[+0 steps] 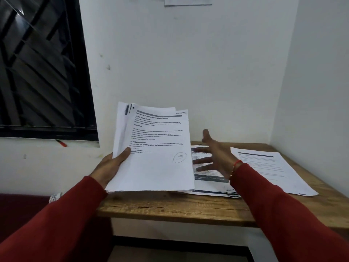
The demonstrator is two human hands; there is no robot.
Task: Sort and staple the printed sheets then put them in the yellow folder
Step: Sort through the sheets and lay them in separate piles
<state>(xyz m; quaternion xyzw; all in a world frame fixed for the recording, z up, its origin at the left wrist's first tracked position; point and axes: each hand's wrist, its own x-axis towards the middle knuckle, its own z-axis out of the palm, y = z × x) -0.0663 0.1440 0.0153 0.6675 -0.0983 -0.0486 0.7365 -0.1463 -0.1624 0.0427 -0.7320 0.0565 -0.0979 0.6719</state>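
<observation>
Far left: dark barred window (43,63) set in the white wall (188,63), with a red pen (61,143) lying on the sill below its right corner.

Next, left hand (111,166) in a red sleeve (56,220), curled round the left edge of a stack of printed sheets (156,150), thumb pressed on the top page, fingers hidden underneath. Stack lifted and tilted upright over the left end of the wooden table (170,205), bottom edge close to the surface; contact there impossible to judge. Top page printed with headings and lines of text, a circled handwritten mark near its lower right corner. Page edges fanned out at the stack's upper left.

Right of the stack, more printed pages (211,188) lying flat near the table's front edge, partly covered by the held stack.

Above those pages, right hand (215,154), fingers spread and straight, holding nothing, palm turned toward the stack. Red thread bracelet (237,164) at the wrist.

Further right, a single printed sheet (270,171) flat toward the table's right edge, apart from the other pages.
</observation>
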